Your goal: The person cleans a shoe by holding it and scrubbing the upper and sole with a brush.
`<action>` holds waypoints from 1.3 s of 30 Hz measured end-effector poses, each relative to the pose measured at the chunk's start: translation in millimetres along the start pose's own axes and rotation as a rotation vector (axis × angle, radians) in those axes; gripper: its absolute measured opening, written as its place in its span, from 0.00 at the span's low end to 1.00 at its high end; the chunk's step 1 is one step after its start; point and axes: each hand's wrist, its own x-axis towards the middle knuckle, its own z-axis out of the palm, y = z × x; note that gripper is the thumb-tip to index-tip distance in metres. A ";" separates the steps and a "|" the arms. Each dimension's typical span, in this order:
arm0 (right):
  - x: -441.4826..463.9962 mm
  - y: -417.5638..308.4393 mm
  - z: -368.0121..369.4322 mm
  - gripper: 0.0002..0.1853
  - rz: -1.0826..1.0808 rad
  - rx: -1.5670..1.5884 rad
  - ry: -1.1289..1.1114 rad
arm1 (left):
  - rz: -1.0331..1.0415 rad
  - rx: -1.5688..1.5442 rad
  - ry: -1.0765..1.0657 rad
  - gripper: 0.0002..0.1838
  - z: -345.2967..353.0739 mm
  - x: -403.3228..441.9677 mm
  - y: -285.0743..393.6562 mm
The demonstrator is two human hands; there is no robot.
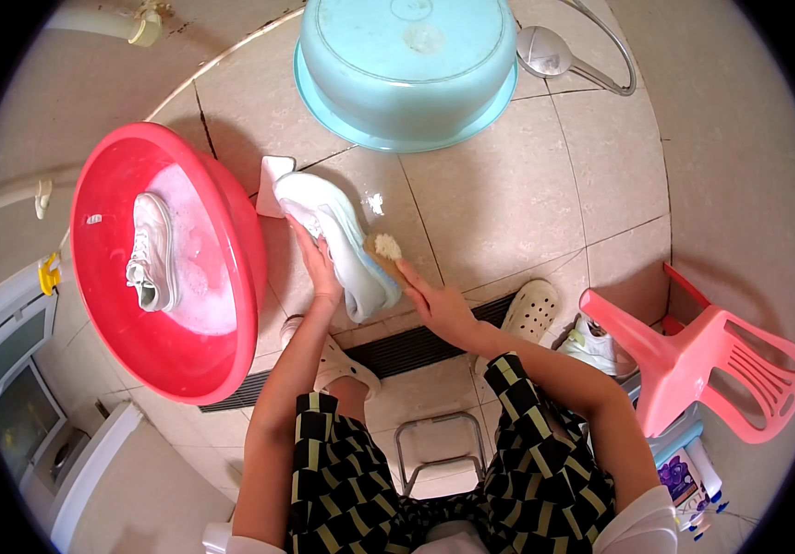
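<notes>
My left hand (320, 263) is closed around a white shoe (340, 235), which is turned so that its pale bluish sole edge faces right. In my right hand (436, 307) is a scrubbing brush (383, 251) with a wooden back and light bristles. The brush is close against the sole side of the shoe; whether the bristles touch it I cannot tell. Another white lace-up shoe (151, 251) lies in soapy water inside the red basin (246, 268) at left. A pale flat piece (274, 183) is on the tiles behind the held shoe.
An upturned light blue basin (406, 102) stands ahead, with a shower head (545, 53) beside it. At right are a pink plastic chair (665, 355), another shoe (591, 349) and a detergent bottle (684, 480). A dark drain grate (425, 337) crosses the floor near my feet.
</notes>
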 end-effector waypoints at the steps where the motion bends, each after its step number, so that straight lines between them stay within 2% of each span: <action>1: -6.8 3.0 0.4 0.29 -0.046 -0.036 -0.008 | 0.000 0.000 0.000 0.38 -0.3 -1.2 -2.9; 7: -43.8 10.9 -7.7 0.29 -0.112 -0.235 0.001 | -0.018 0.032 -0.013 0.38 -0.4 0.1 8.8; 13: -40.2 7.5 -4.5 0.29 -0.110 -0.155 -0.012 | 0.029 0.110 -0.031 0.38 -2.2 1.1 4.2; 19: 0.7 -2.0 9.7 0.29 -0.069 -0.168 -0.013 | -0.029 0.046 -0.031 0.38 -3.7 -0.1 -6.4; 21: 18.4 -13.6 10.6 0.29 -0.033 -0.175 -0.040 | -0.097 -0.064 -0.061 0.37 -7.3 0.1 -8.4; 23: 34.5 -19.6 11.9 0.29 0.003 -0.181 -0.069 | -0.067 -0.018 -0.063 0.37 -9.1 -1.0 -8.0; 25: 46.8 -20.0 14.0 0.29 -0.128 -0.123 0.035 | -0.038 0.028 -0.067 0.37 -10.1 -2.0 -5.7; 27: 55.1 -17.7 15.9 0.29 -0.147 -0.134 0.056 | -0.165 -0.254 -0.075 0.36 -10.4 -1.1 6.3; 28: 58.7 -16.8 16.4 0.29 -0.168 -0.143 0.079 | -0.165 -0.255 -0.073 0.36 -10.5 -1.3 3.9; 30: 66.5 -17.4 15.5 0.28 -0.166 -0.149 0.092 | -0.054 -0.052 -0.099 0.36 -11.2 0.1 -1.2; 33: 73.2 -17.8 14.2 0.28 -0.138 -0.132 0.118 | 0.022 0.083 -0.085 0.35 -9.3 2.1 2.8; 35: 74.1 -18.3 14.7 0.28 -0.119 -0.111 0.128 | 0.029 0.042 -0.071 0.35 -6.3 2.2 9.1; 37: 68.4 -16.0 13.0 0.27 -0.175 -0.064 0.255 | -0.020 0.033 -0.086 0.35 -2.4 -0.6 14.9; 39: 60.7 -11.3 10.2 0.28 -0.143 -0.084 0.245 | -0.012 0.015 -0.062 0.34 5.1 -1.8 16.4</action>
